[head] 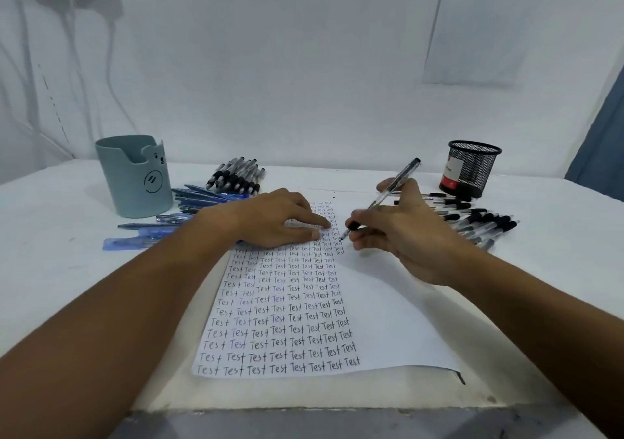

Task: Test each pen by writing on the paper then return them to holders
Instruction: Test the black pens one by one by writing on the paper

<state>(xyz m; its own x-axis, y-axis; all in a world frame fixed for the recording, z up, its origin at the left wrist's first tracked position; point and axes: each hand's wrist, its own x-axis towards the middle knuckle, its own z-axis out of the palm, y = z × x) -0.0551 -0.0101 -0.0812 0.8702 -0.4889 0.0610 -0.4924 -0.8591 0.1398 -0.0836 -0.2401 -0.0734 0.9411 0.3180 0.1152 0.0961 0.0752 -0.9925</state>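
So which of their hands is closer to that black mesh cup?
The right hand. It holds a pen just in front and left of the black mesh cup; the left hand rests on the paper, much farther left.

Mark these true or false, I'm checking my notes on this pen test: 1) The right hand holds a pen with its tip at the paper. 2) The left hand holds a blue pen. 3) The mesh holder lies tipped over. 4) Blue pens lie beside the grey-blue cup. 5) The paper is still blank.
1) True: the right hand grips a pen, tip at the paper.
2) False: the left hand rests flat on the paper, holding nothing.
3) False: the mesh holder stands upright.
4) True: blue pens lie on the table beside the cup.
5) False: rows of the word "Test" fill its left part.
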